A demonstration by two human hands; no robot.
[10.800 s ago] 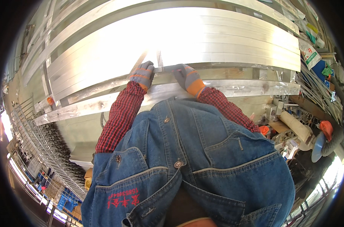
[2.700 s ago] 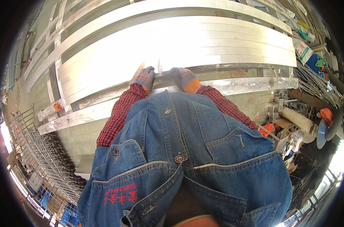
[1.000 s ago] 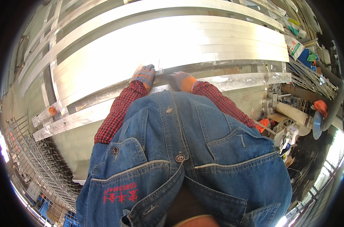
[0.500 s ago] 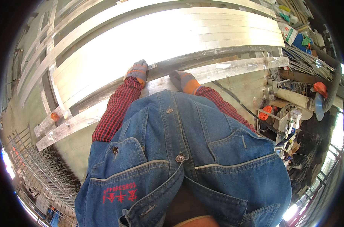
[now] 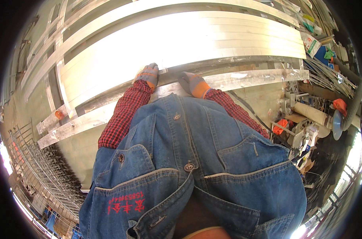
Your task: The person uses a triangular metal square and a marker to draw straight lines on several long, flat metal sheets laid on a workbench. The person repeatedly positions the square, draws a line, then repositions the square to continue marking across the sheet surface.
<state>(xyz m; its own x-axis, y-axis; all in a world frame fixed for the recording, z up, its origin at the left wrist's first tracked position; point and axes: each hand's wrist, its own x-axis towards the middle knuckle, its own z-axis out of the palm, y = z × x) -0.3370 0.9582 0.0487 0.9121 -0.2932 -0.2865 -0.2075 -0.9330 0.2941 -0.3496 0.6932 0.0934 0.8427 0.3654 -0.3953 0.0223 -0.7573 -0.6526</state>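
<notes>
My left hand (image 5: pixel 148 75), in a grey and orange work glove, rests at the near edge of a long, shiny metal panel (image 5: pixel 236 38). Its fingers are pressed together and curled. A small flat grey piece (image 5: pixel 163 71) shows right beside them; whether they grip it I cannot tell. To the right, my right hand (image 5: pixel 195 84), gloved alike, is closed over a long metal bar (image 5: pixel 264 76) in front of the panel. Its fingertips point left, and what they hold, if anything, is hidden. A dark gap runs between panel and bar.
More long metal bars (image 5: pixel 89 30) lie beyond the panel, over a crosspiece at the left. Stacked metal racks (image 5: pixel 41 171) stand at lower left. At right are a bundle of thin rods (image 5: pixel 328 71), a dark cable (image 5: pixel 248 106), a cluttered cart and a blue disc (image 5: pixel 337 124).
The view has shifted a little, so panel and bars sit slightly lower and farther right at their right ends. Both hands keep nearly the same places along the panel edge and bar.
</notes>
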